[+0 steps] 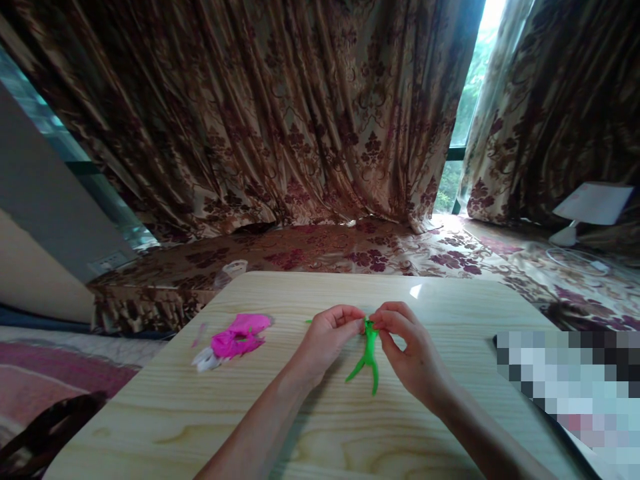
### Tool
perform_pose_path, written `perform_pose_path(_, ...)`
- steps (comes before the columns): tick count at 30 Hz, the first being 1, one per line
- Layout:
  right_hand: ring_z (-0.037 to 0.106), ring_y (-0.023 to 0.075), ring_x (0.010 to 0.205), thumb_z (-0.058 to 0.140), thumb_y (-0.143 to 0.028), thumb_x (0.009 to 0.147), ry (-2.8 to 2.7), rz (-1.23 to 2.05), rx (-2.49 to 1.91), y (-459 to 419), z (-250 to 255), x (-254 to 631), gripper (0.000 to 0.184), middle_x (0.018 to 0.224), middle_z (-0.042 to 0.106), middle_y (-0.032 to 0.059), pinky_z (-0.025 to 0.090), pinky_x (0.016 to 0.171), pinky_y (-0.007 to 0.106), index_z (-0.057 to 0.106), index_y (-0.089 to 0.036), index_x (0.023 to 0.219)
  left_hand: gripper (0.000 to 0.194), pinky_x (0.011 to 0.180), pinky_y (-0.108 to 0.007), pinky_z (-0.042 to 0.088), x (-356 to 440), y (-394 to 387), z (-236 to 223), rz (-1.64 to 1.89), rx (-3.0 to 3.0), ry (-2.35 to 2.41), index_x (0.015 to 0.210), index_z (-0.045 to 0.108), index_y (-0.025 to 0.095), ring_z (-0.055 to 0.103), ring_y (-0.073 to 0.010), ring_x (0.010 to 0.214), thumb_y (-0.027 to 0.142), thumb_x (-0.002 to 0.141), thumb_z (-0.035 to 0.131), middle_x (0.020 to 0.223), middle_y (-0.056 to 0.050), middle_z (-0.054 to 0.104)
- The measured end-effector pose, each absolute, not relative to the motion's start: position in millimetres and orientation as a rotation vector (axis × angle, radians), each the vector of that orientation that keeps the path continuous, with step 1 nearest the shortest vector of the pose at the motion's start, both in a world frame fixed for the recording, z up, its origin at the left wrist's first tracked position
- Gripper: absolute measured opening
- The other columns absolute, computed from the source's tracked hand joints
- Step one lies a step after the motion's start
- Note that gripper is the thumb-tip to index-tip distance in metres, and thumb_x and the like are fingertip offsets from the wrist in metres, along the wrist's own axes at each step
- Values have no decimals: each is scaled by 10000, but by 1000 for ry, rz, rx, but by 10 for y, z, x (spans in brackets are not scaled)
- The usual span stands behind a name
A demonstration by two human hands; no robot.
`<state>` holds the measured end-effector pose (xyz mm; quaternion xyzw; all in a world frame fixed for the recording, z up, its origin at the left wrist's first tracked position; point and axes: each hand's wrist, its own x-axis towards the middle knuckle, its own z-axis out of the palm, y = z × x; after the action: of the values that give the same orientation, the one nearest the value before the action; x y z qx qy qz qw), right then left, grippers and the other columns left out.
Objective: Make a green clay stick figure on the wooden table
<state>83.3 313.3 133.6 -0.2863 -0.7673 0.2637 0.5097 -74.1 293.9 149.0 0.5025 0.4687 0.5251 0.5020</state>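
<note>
Both my hands meet over the table around a small bright green figure, soft-looking, with a narrow body and two legs spread toward me. My left hand pinches its upper end from the left, thumb against fingers. From the other side my right hand grips the same end between thumb and fingertips. The fingers partly hide the top of the figure. A small green tip shows just left of my left hand. Farther left lies a crumpled bright pink piece, with a white crumpled bit at its near end.
The pale wood-grain table has rounded corners. A dark-edged, pixelated flat object lies on its right side. Behind the table are a patterned ledge cover and long curtains. A white lamp stands at the far right.
</note>
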Motion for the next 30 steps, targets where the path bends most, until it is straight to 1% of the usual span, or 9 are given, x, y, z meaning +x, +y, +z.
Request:
perform_pose_path(4, 532, 163, 876, 437, -37, 773, -1814, 670, -699, 3153, 1309, 824, 280, 973, 489, 49, 482, 748, 310, 578, -216, 937, 187, 706, -230, 387, -741, 2934, 1489, 1268, 1243, 1168, 832, 625, 158, 546, -124, 732, 281, 690, 622, 772, -20, 628)
perform_pose_path(10, 561, 141, 803, 447, -80, 788, -1744, 739, -695, 3174, 1256, 815, 278, 1023, 466, 47, 515, 680, 294, 570, -235, 983, 173, 638, -212, 376, -740, 2936, 1471, 1278, 1282, 1225, 799, 623, 166, 524, -110, 672, 276, 666, 633, 731, 0, 595)
perform_pose_path(19, 559, 121, 767, 471, -56, 772, -1745, 741, -737, 3147, 1285, 814, 292, 1020, 465, 37, 515, 666, 272, 559, -226, 993, 108, 628, -214, 367, -724, 2968, 1404, 1287, 1401, 1310, 730, 620, 164, 498, -111, 653, 261, 687, 596, 687, 7, 570)
perform_pose_path(26, 550, 107, 725, 468, -67, 772, -1730, 689, -748, 3133, 1296, 807, 282, 1019, 464, 39, 517, 633, 260, 560, -228, 985, 65, 633, -230, 363, -697, 2948, 1430, 1305, 1449, 1314, 672, 608, 169, 496, -127, 643, 225, 643, 626, 650, 8, 561)
perform_pose_path(30, 548, 105, 717, 469, -61, 766, -1745, 671, -757, 3119, 1297, 802, 293, 1014, 465, 38, 516, 627, 257, 561, -228, 989, 45, 639, -238, 364, -684, 2947, 1420, 1293, 1513, 1326, 643, 603, 171, 494, -127, 630, 213, 659, 606, 634, 8, 561)
